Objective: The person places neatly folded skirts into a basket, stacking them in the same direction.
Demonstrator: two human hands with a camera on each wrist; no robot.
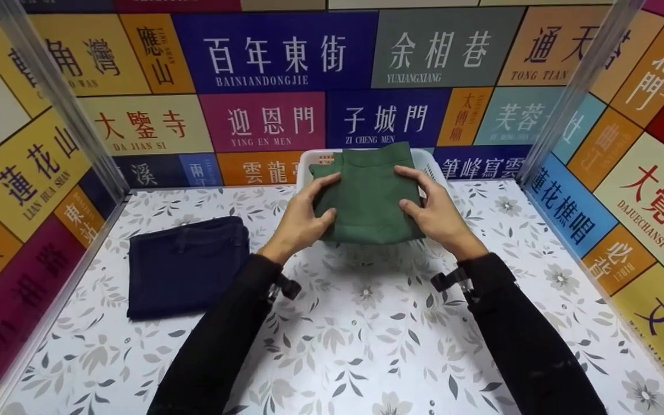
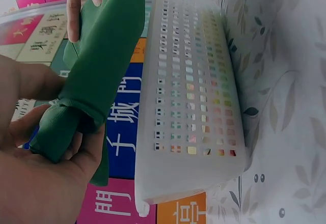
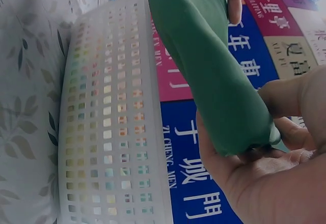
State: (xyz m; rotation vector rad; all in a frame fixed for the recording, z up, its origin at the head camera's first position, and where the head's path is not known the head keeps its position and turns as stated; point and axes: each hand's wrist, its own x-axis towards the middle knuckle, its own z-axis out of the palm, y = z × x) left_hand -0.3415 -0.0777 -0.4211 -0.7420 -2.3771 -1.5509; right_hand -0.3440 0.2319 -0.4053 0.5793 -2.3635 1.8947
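Observation:
Between my two hands is a folded green garment (image 1: 369,196), held by its left and right sides. My left hand (image 1: 303,216) grips one side, thumb on top and fingers at the edge; in the left wrist view fingers also reach under the rolled fold (image 2: 109,56). On the other side my right hand (image 1: 438,216) grips it likewise, and the right wrist view shows its thumb above the cloth (image 3: 219,81) and fingers beneath. The garment is raised above a white perforated plastic basket (image 1: 436,164), hiding most of it. What lies inside the basket cannot be seen.
A folded dark blue garment (image 1: 188,271) lies on the floral-patterned tabletop (image 1: 366,346), left of my left forearm. Panels with coloured blocks and Chinese lettering (image 1: 274,52) enclose the back and both sides. The basket stands close to the back panel.

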